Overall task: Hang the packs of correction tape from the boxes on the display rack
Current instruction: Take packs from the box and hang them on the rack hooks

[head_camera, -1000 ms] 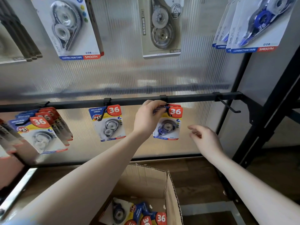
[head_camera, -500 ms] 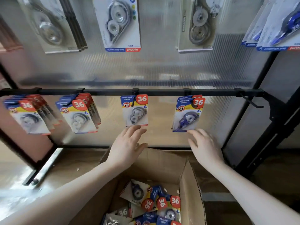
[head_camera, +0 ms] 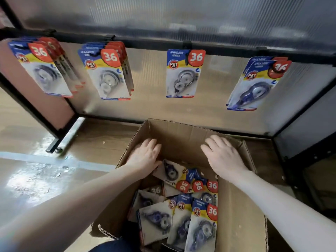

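My left hand (head_camera: pixel 145 157) reaches into the cardboard box (head_camera: pixel 236 206) at its far left corner, fingers straight and loosely spread, holding nothing; I cannot tell whether it touches the pack just beneath it. My right hand (head_camera: pixel 224 157) hovers over the box's far right side, fingers likewise straight and empty. The loose packs of correction tape (head_camera: pixel 183 206) lie jumbled in the box, blue-and-yellow cards with red "36" badges. Above, on the display rack's black rail (head_camera: pixel 154 43), hanging packs (head_camera: pixel 183 73) sit in four groups along the rail, the third a single card.
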`<state>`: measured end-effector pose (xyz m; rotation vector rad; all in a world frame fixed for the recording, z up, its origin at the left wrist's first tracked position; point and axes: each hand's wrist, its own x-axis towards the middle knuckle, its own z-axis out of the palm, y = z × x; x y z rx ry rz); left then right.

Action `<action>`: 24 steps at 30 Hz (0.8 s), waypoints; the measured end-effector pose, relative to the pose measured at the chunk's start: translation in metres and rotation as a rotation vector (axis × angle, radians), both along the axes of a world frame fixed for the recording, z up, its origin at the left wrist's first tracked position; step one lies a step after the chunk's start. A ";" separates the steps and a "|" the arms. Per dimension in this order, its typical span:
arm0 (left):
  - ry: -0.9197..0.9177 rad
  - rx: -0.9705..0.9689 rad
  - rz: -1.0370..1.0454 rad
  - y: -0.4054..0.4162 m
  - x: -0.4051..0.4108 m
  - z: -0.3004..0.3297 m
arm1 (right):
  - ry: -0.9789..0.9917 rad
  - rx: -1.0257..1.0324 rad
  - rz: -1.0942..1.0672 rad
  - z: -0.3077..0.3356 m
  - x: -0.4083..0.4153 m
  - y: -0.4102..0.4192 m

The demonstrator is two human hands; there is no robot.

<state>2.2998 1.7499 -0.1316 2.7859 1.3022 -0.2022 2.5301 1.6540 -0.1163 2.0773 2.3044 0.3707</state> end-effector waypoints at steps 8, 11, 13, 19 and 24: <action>0.238 -0.207 -0.015 0.013 0.020 -0.063 | -0.035 -0.528 -0.160 -0.049 0.000 0.008; 0.283 -0.302 -0.012 0.019 0.020 -0.079 | -0.058 -0.688 -0.197 -0.070 0.007 0.013; 0.307 -0.352 -0.017 0.023 0.021 -0.089 | -0.061 -0.772 -0.227 -0.085 0.012 0.016; 0.196 -0.426 -0.127 0.040 0.035 -0.116 | 0.160 -0.911 -0.383 -0.123 0.015 0.021; 0.121 -0.475 -0.250 0.052 0.040 -0.122 | 0.370 -0.782 -0.446 -0.134 0.015 0.020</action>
